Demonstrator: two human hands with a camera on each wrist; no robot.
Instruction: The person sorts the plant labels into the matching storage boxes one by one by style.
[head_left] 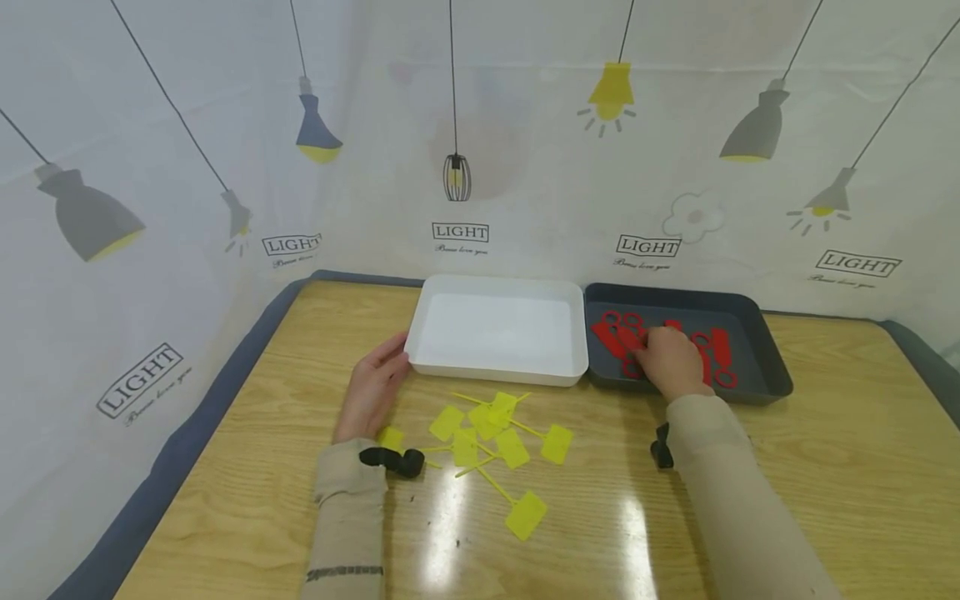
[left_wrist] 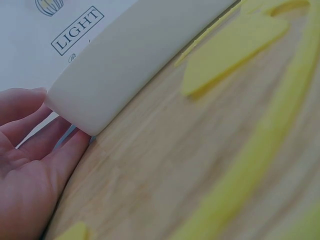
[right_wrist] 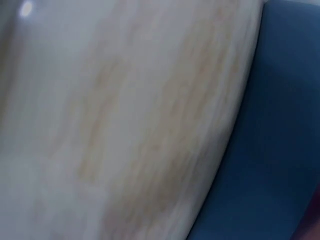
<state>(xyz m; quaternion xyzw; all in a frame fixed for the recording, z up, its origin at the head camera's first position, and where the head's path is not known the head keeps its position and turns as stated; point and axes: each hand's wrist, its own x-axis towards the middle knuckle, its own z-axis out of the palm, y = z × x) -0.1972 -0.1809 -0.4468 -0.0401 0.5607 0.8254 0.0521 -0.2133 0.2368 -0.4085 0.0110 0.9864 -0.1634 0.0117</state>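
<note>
My left hand (head_left: pixel 372 383) is at the near left corner of a white tray (head_left: pixel 498 376). In the left wrist view its fingertips (left_wrist: pixel 36 95) touch the corner of the tray. My right hand (head_left: pixel 672 360) reaches into a dark grey tray (head_left: pixel 757 367), fingers pointing down among flat red pieces (head_left: pixel 722 347), some with rings. Its fingertips are mostly hidden, so I cannot tell whether they pinch a red piece. Yellow square tags (head_left: pixel 512 448) with thin tails lie in a loose pile in front of the white tray. The right wrist view shows mainly the dark tray's wall (right_wrist: pixel 260 125).
The two trays stand side by side at the back of a wooden table (head_left: pixel 585 517). Behind them hangs a white cloth (head_left: pixel 525 108) printed with lamps. One yellow tag (head_left: pixel 527 514) lies nearer the front, another (head_left: pixel 391 438) beside my left wrist.
</note>
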